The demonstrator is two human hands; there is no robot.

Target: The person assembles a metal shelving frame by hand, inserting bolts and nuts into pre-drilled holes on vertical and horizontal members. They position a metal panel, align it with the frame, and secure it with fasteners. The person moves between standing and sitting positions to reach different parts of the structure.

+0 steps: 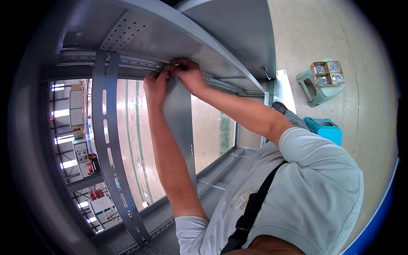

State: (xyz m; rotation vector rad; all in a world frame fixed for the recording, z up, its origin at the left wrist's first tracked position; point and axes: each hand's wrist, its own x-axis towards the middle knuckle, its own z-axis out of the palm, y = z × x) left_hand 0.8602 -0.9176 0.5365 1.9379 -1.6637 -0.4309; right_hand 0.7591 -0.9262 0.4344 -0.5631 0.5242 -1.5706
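- Overhead, both arms reach up toward 12 o'clock into a grey sheet-metal cabinet frame [238,38].
- Left hand [156,85]: fingers curled narrow, pinched at the top edge of a plain grey vertical metal strip [180,123]; whether a small part sits between the fingertips, cannot tell.
- Right hand [187,73]: fingers bent close, tips pressed on the horizontal rail [136,63] just above that strip's top end, touching the left hand's fingertips.
- Vertical metal strip runs from the hands' meeting point down toward 6 o'clock, partly hidden behind the left forearm; its lower end meets the lower rail [221,170] of the frame.
- Slotted upright [111,148] stands at 9 o'clock of the hands, well apart from the strip, with long slots down its face.
- Perforated panel [123,29] sits at 11 o'clock, above the rail.
- At 3 o'clock, on the floor: green plastic stool [312,91] bearing an open box of small metal fasteners [327,73], 4 compartments.
- Blue bin [325,129] lies just below the stool, near the person's shoe [279,107].
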